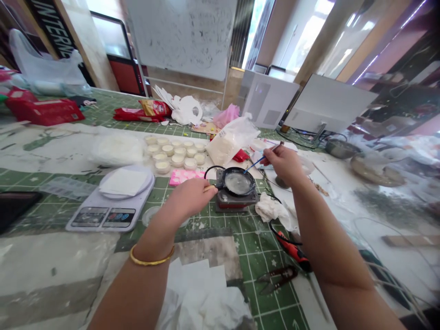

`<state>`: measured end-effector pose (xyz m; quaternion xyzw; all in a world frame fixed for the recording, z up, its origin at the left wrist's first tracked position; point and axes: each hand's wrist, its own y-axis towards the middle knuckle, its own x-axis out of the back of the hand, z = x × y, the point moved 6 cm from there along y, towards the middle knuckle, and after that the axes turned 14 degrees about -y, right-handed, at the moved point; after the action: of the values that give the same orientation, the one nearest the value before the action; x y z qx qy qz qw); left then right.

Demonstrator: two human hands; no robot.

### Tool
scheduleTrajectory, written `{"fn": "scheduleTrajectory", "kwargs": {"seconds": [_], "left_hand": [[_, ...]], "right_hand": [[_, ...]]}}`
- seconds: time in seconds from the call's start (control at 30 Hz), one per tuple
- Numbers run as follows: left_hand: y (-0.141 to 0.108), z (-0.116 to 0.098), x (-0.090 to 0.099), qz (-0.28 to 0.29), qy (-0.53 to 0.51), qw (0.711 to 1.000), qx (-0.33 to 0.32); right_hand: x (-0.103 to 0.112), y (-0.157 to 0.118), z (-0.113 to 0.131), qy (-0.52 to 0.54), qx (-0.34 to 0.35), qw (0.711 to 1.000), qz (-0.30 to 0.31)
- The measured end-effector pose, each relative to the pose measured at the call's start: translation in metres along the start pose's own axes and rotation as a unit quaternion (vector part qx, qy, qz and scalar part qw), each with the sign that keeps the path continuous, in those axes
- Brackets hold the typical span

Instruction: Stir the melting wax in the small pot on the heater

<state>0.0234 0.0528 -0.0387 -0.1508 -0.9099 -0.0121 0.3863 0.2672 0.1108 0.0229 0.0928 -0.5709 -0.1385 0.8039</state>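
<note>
My left hand (195,197) is closed around the handle of a small black pan (238,181), which rests on a little hot plate (237,200). Pale, cloudy liquid covers the pan's bottom. Over on the right, my right hand (280,160) pinches a thin blue stick (255,163), its lower tip at the pan's far rim. Whether the tip touches the liquid I cannot tell. Behind the pan leans a clear plastic bag (228,142) of off-white material. Several small cups with a pale filling (177,159) stand in rows beyond my left hand, near a pink patterned packet (185,177).
A kitchen scale (115,201) with white paper on it sits at left. Crumpled white tissue (273,208), a red-and-black tool (292,252) and thread snips (277,278) lie near my right forearm. White paper sheets (202,293) are in front. A black cable runs beside the hot plate.
</note>
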Motion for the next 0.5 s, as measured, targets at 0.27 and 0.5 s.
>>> {"fn": "scheduleTrajectory", "kwargs": {"seconds": [0.27, 0.5], "left_hand": [[-0.001, 0.0, 0.0, -0.002, 0.009, 1.0, 0.005], [-0.004, -0.003, 0.002, -0.006, 0.013, 1.0, 0.007]], "right_hand": [[0.007, 0.0, 0.0, -0.069, 0.005, 0.998, 0.009], [0.017, -0.014, 0.0, -0.091, 0.008, 0.995, 0.025]]}}
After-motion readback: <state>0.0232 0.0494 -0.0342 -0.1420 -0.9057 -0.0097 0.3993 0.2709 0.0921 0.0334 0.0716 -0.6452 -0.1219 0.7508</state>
